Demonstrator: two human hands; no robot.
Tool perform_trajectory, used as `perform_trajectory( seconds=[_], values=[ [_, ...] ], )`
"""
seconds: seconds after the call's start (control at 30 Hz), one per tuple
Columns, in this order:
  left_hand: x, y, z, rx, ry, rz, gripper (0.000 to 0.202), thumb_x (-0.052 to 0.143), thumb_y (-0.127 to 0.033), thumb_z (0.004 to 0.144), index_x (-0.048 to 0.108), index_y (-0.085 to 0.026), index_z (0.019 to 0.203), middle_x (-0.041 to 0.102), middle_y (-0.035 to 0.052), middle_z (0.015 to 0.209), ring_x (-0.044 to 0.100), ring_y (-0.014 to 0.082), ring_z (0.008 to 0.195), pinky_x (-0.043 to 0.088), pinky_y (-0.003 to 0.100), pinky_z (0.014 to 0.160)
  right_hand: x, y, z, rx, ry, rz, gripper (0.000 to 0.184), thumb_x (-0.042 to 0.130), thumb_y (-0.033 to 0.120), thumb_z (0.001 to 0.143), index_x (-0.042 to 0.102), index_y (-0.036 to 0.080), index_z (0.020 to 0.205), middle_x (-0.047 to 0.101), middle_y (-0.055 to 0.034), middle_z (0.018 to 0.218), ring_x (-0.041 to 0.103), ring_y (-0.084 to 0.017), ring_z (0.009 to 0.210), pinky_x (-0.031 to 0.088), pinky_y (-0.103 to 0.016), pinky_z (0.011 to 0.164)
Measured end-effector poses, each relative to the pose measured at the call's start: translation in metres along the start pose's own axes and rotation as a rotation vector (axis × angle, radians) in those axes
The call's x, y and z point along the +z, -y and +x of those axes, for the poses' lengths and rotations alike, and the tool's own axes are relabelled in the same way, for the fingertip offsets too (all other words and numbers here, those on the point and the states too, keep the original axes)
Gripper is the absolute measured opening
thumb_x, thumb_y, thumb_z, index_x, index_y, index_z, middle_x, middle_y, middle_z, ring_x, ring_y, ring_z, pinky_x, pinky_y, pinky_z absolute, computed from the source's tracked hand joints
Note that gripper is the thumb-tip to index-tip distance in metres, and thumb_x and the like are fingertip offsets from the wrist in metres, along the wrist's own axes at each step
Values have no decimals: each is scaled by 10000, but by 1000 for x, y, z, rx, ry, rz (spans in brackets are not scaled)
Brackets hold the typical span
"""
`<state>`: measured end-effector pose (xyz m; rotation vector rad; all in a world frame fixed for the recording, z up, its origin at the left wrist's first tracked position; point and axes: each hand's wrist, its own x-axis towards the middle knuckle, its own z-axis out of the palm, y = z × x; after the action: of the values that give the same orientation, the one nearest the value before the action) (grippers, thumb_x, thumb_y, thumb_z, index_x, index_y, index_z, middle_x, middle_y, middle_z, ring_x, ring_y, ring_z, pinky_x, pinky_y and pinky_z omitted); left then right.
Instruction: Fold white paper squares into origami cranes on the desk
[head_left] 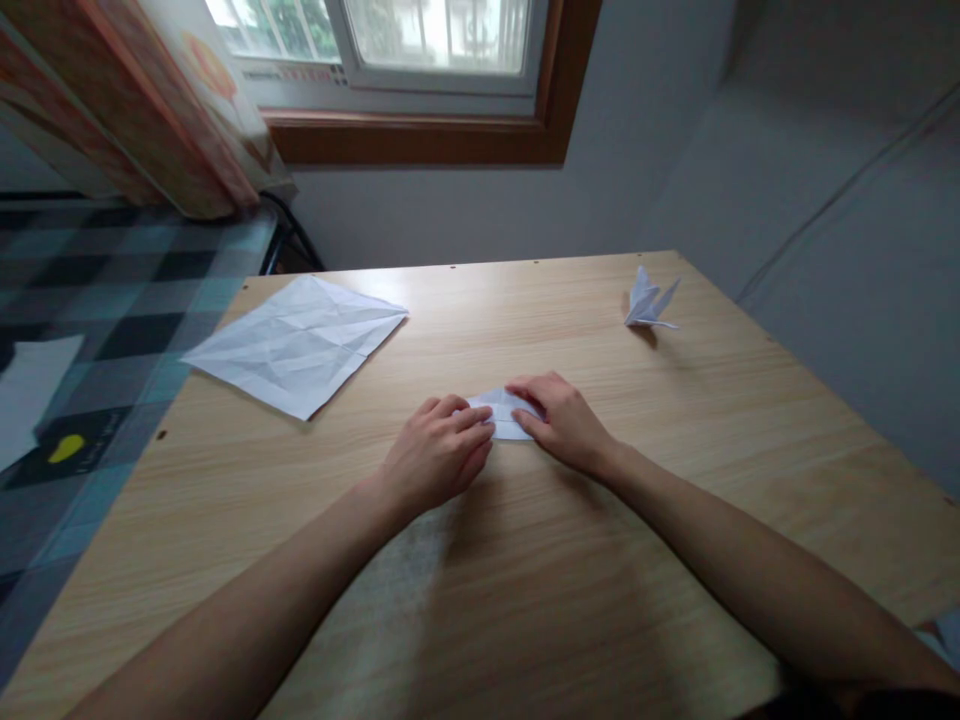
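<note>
A small piece of folded white paper (510, 424) lies on the wooden table between my two hands. My left hand (442, 450) grips its left end, with bent fingers pressed together on top. At the other end, my right hand (562, 415) curls its thumb and fingers around the paper's right side. Both hands cover the ends, so only the middle part shows. Beyond my right hand, a folded white paper crane (649, 300) stands near the back right corner of the table. To the far left rests a creased, unfolded white paper sheet (300, 345).
The light wooden table (337, 620) reaches back to the wall beneath a brown-framed window (420, 138). Left of it is a checked cloth surface (37, 290) with a white sheet (34, 390) and a dark item with a yellow mark (67, 447). A patterned curtain (150, 100) hangs above.
</note>
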<state>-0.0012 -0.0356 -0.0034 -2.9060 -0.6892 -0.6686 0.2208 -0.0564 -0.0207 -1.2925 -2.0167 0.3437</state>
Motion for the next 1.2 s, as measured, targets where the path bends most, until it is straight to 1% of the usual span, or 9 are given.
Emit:
perform_trajectory(
  seconds=[0.13,0.23,0.4,0.6,0.67,0.77,0.93,1.13,1.2],
  values=[
    [0,-1,0,-22,-38,33,173,574,-270,931,735,-207,944,709,77,1132,593,249,968,472,401,804,0,0,0,-22,25,17,298,600,85,859,684,180,1129,756,-72,1036,644,-223,959,526,-375,877],
    [1,-2,-1,-34,-57,51,176,574,-273,930,739,-209,934,671,96,1242,587,275,1060,468,429,852,1,-1,-3,-126,9,-59,213,564,103,904,719,184,1025,767,-63,957,649,-214,899,524,-365,859],
    [1,-1,0,26,-1,11,192,527,-239,948,709,-182,963,737,56,1091,632,225,987,478,378,847,1,0,-5,-261,70,-230,185,564,103,887,732,177,859,753,-88,989,626,-236,923,513,-394,868],
    [-1,-2,1,20,29,21,197,507,-230,954,695,-176,973,741,62,1072,649,226,993,480,374,845,2,10,-3,-371,87,-252,281,538,92,894,683,108,1134,719,-143,1150,619,-253,1067,507,-406,930],
    [-2,-2,1,8,28,30,191,518,-233,952,701,-184,973,742,59,1053,649,227,980,476,371,829,2,12,-3,-375,114,-281,259,541,114,903,693,114,1113,725,-138,1136,626,-248,1046,507,-396,914],
    [-2,-2,1,-17,15,42,174,543,-253,951,709,-203,968,739,48,1043,638,227,962,466,370,817,0,16,-3,-301,143,-350,174,559,160,911,731,129,920,744,-118,1005,637,-235,919,499,-380,853],
    [-1,-2,1,-28,11,39,146,568,-238,945,709,-202,959,741,41,1025,626,232,960,457,379,823,-3,21,2,-88,119,-348,253,565,225,942,696,149,740,715,-96,853,610,-203,815,463,-329,753],
    [3,0,0,-33,-36,28,153,562,-237,956,710,-200,964,740,44,1061,611,243,1016,449,395,855,-1,25,12,201,113,-127,28,708,158,823,683,168,831,692,-48,867,608,-169,770,435,-290,698],
    [3,-1,-1,-54,-53,27,149,565,-230,951,711,-206,967,735,52,1070,606,249,1026,452,405,865,-2,24,14,279,117,-9,228,716,99,771,694,179,984,709,-34,895,615,-157,760,440,-279,695]
  ],
)
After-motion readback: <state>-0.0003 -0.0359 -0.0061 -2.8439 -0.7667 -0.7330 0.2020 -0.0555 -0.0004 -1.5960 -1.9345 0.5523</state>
